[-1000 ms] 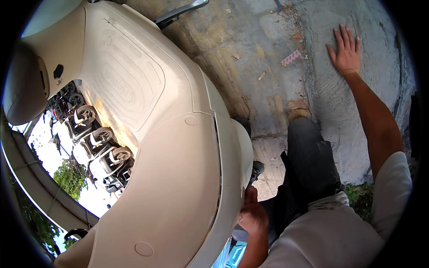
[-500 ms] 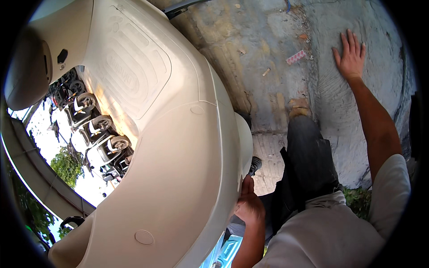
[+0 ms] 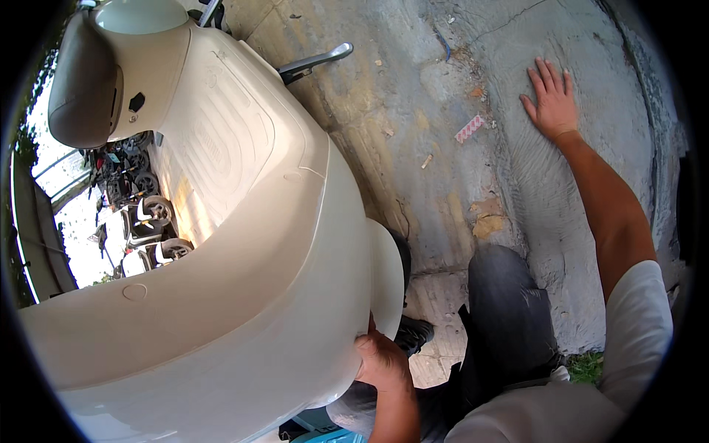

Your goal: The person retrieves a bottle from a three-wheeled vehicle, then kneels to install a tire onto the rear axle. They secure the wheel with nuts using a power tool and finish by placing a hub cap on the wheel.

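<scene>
Two hands busy: my left hand (image 3: 380,359) grips the near lower edge of the cream scooter body (image 3: 244,244), my right hand (image 3: 550,100) lies flat, open on the far concrete ground (image 3: 443,148), bracing; likely inspecting underneath, steadier hold next.

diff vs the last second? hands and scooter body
The left hand came up from the lower edge and now presses against the rounded edge of the cream scooter body; whether it grips is unclear. The right hand stayed flat on the concrete ground, fingers spread. The pink scrap lies where it was.
</scene>
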Action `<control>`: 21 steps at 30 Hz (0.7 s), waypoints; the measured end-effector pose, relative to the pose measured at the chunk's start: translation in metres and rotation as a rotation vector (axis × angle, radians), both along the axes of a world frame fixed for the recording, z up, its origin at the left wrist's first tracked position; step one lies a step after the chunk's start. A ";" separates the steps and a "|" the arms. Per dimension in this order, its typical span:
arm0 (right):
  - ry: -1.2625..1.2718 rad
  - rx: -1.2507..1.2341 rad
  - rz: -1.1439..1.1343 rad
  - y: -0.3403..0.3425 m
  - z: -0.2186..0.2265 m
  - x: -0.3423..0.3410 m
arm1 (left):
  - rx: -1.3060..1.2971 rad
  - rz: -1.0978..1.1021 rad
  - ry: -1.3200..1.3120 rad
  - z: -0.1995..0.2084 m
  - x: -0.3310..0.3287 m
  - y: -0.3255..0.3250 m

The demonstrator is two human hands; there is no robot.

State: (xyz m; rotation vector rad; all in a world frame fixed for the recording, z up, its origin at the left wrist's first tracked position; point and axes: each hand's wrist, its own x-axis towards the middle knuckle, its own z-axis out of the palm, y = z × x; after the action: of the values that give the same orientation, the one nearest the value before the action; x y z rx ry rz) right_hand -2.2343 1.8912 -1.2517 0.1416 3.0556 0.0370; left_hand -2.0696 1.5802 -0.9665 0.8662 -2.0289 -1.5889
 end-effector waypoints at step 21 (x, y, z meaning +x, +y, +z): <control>0.491 -2.110 0.246 -0.278 0.357 -0.045 | -0.164 -0.257 0.288 -0.018 -0.013 -0.013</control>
State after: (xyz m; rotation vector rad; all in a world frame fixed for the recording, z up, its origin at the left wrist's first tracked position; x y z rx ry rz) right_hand -2.2795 1.6135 -0.8948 -0.3859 1.6773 -2.9622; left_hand -2.0823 1.5675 -0.9846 0.3050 -2.0832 -1.5452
